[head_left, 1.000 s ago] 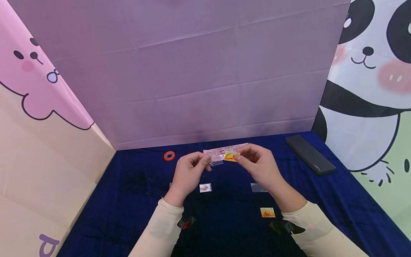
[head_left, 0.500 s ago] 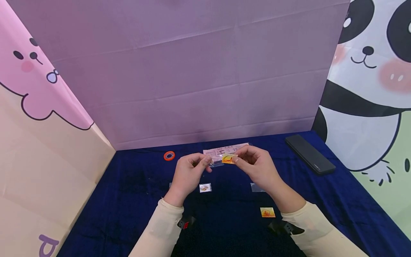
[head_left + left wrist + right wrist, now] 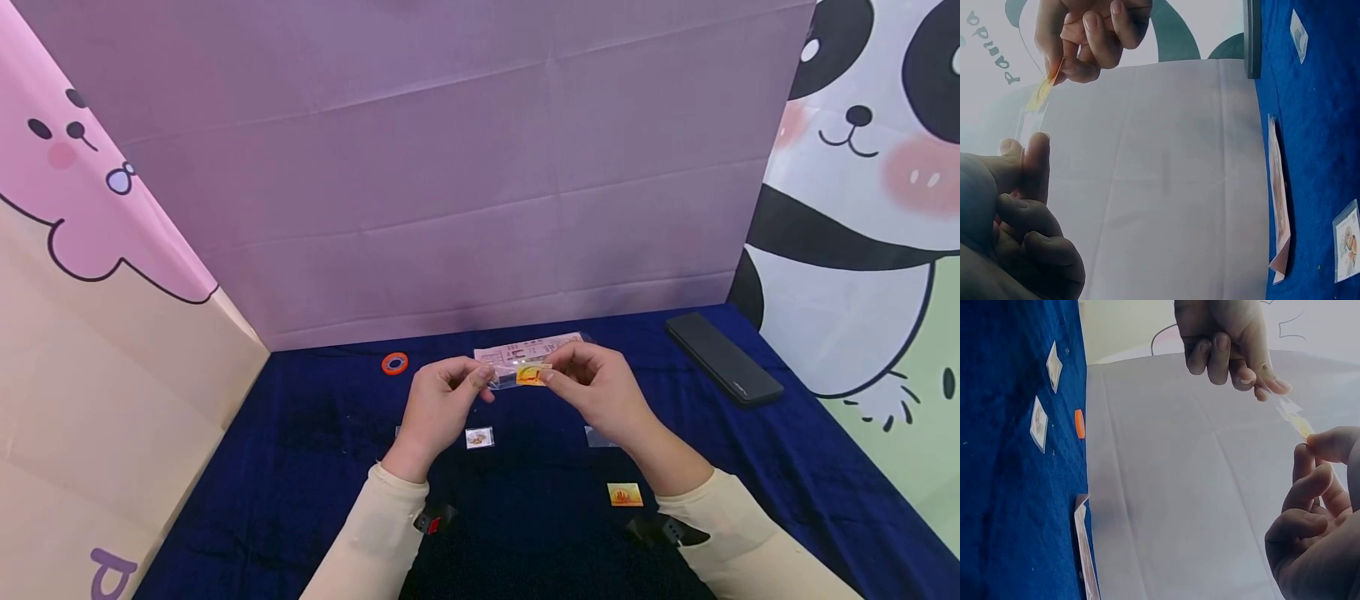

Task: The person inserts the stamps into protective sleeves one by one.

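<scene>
Above the blue cloth, my left hand (image 3: 482,381) pinches a small clear plastic sleeve (image 3: 505,381) between thumb and forefinger. My right hand (image 3: 549,374) pinches a little orange-yellow picture card (image 3: 531,374) whose left end meets the sleeve's open end. The left wrist view shows the card (image 3: 1044,91) under the right hand (image 3: 1088,37), with the sleeve (image 3: 1025,122) above the left fingertips (image 3: 1036,147). From the right wrist, the sleeve (image 3: 1285,406) and card (image 3: 1302,427) span the gap between both hands.
On the blue cloth (image 3: 300,467) lie a pink printed sheet (image 3: 528,347), an orange ring (image 3: 394,363), a black flat case (image 3: 723,360), a sleeved card (image 3: 479,437), an empty clear sleeve (image 3: 596,436) and a loose orange card (image 3: 625,495). Printed panels wall in the back and sides.
My right hand has brought the orange card a little left and down, up to the sleeve's opening. The left hand has barely moved.
</scene>
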A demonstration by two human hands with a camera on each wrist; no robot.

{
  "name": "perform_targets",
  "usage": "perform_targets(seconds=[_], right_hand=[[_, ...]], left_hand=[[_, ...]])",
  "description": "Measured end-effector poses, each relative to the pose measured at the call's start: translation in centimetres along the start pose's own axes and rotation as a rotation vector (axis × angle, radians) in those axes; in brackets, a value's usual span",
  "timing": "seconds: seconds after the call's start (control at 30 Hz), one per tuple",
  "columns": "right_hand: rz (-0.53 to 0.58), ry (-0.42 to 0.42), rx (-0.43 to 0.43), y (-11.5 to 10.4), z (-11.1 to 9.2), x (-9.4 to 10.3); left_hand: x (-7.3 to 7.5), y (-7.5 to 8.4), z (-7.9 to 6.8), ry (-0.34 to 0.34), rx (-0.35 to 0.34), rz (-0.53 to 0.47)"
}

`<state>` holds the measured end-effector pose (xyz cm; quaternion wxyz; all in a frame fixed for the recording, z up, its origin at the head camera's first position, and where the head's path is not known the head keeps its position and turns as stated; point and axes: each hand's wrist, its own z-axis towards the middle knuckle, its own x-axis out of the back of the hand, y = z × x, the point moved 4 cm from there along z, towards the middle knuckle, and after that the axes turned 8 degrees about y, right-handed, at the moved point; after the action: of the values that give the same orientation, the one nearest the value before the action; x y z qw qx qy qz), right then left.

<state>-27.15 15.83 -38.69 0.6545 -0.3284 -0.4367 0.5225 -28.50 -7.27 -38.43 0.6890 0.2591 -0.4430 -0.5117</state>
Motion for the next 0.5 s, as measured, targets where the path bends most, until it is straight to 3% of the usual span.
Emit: perform_targets(seconds=[0.5], right_hand=[[-0.069,-0.030,-0.038,-0.10,-0.12,0.42]], left_hand=[[-0.35,0.49,-0.30,-0.019,0.020,0.043]])
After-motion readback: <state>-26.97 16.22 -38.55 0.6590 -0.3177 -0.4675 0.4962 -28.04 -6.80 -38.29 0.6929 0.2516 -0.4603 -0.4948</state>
